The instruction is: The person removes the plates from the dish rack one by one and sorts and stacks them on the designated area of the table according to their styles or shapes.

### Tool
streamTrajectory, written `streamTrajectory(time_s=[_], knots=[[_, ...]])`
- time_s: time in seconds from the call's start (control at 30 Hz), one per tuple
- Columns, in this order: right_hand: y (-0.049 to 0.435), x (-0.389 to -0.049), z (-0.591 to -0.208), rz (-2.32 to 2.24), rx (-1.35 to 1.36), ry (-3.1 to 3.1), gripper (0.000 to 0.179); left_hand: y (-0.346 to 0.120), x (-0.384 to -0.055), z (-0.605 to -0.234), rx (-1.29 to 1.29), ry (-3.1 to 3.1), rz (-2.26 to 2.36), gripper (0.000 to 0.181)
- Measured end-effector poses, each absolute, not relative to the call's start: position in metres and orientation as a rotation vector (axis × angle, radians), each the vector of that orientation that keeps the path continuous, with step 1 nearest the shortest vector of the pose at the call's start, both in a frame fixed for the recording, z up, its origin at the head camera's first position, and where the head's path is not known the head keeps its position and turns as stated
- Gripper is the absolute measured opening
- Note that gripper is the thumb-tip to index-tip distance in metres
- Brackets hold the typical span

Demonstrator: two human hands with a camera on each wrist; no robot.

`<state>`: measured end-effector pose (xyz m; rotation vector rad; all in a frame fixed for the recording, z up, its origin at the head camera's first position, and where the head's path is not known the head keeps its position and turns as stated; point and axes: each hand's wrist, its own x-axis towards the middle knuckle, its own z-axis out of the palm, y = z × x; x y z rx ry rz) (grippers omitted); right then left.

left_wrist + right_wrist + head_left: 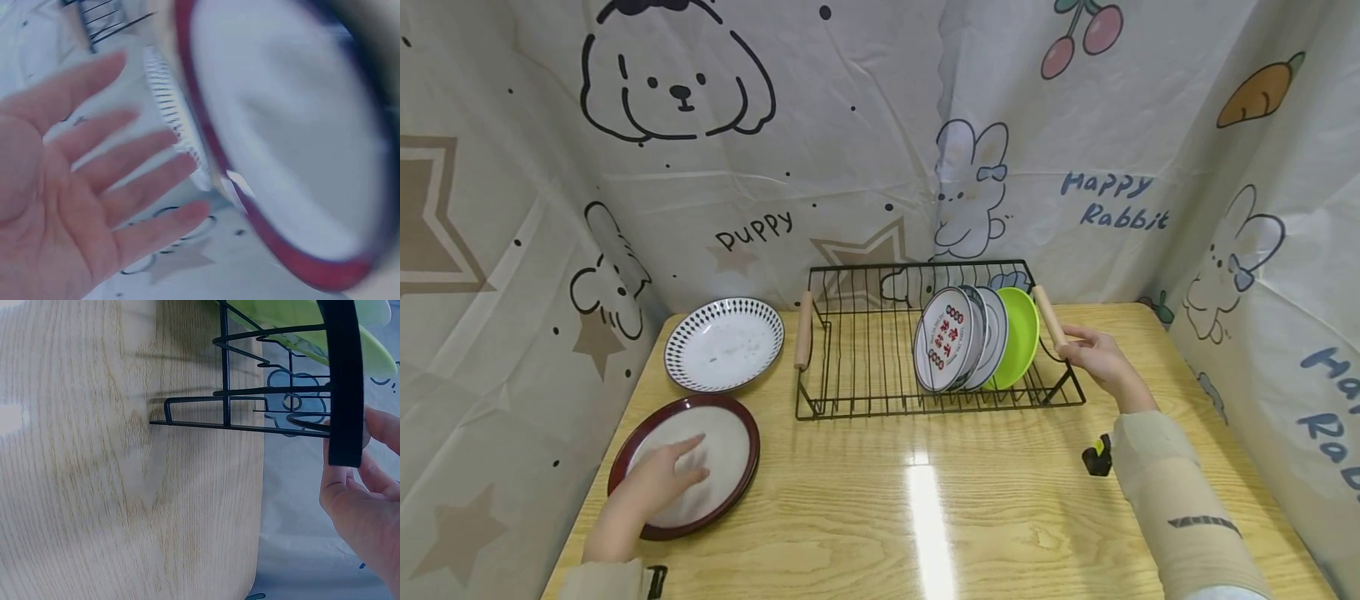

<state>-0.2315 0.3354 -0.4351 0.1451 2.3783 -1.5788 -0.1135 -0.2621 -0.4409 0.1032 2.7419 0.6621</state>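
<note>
My left hand hovers over a white plate with a maroon rim at the front left. In the left wrist view its fingers are spread and hold nothing, beside the blurred plate. A second dark edge shows under that plate. My right hand grips the wooden handle at the right end of a black wire dish rack. Its thumb and fingers are at the rack's end in the right wrist view. Several plates stand upright in the rack's right part, among them a white one with red characters and a lime-green one.
A white dish with a black diamond-patterned rim lies behind the maroon-rimmed plate. A small black object with a yellow-green part sits near the right sleeve. Printed fabric encloses the wooden table at the back and both sides.
</note>
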Motion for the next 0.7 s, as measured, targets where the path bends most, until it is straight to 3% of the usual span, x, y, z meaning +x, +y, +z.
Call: streamTrajectory(time_s=[0.27,0.7], knots=[[0.336,-0.231,-0.434,-1.573,0.144,2.384,0.057,-0.238,-0.166,-0.409,0.013,3.108,1.013,0.061],[0.336,-0.232,-0.435,-1.548,0.133,2.425,0.057,-0.167,-0.243,-0.415,0.140,3.060,1.142,0.055]])
